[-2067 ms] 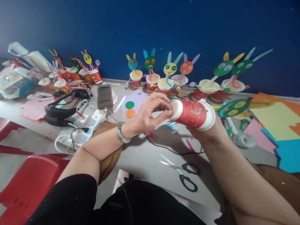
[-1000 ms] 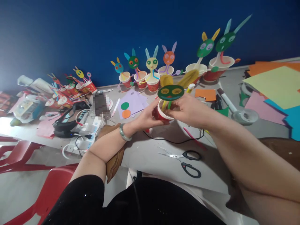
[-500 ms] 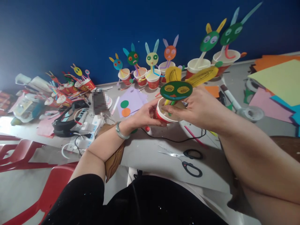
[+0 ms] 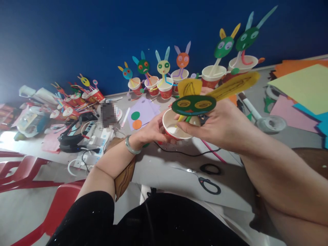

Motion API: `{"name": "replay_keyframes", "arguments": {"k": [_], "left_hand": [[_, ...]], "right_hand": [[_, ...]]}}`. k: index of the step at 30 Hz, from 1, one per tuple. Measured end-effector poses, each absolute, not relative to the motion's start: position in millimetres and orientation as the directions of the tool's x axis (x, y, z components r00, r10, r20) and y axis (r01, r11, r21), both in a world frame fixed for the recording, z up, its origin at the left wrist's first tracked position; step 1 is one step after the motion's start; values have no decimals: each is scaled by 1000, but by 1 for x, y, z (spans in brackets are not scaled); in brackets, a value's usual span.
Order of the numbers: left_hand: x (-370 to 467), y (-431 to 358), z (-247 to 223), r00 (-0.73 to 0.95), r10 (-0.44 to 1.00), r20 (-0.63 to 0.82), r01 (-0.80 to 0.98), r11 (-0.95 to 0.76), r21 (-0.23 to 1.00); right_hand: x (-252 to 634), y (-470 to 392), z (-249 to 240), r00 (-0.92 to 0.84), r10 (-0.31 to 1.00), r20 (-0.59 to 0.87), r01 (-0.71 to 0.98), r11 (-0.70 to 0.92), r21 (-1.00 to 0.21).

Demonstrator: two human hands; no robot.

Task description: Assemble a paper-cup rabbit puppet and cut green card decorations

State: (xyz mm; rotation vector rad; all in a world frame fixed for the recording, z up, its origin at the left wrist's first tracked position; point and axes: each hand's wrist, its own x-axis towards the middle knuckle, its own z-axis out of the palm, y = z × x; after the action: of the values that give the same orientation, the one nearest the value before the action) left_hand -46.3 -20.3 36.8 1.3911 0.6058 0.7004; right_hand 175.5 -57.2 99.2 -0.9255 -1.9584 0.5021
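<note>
paper cup point(image 4: 171, 128) now higher, tilted mouth-up, both hands clamped around it above the cluttered grey table point(image 4: 164, 167), blue wall point(image 4: 102, 34) behind

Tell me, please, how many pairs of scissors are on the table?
1: the black-handled scissors lie on the grey table, near its front edge, below the right hand. Others may be hidden under the clutter.
</note>
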Motion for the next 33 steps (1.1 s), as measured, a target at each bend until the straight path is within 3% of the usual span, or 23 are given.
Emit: {"name": "replay_keyframes", "arguments": {"k": [5, 10, 15, 19, 27, 33], "left_hand": [[-47, -16, 33, 661, 747, 76, -83, -28, 996], [-50, -9, 21, 690, 712, 132, -76, -111, 991], [-50, -10, 23, 697, 708, 116, -40, -123, 992], [-47, -9, 29, 696, 692, 193, -77, -195, 978], [-48, -7, 26, 704, 673, 227, 4, -324, 946], [-49, -7, 20, 702, 661, 265, -55, -321, 946]], "right_hand": [[175, -62, 106, -374, 717, 588, 348, 696, -628], [173, -64, 111, -378, 766, 519, 357, 638, -682], [171, -66, 104, -324, 817, 477, 334, 570, -751], [170, -68, 103, -288, 844, 452, 387, 534, -752], [162, -68, 101, -222, 824, 521, 351, 566, -746], [160, -69, 92, -106, 842, 529, 406, 522, -750]]}}
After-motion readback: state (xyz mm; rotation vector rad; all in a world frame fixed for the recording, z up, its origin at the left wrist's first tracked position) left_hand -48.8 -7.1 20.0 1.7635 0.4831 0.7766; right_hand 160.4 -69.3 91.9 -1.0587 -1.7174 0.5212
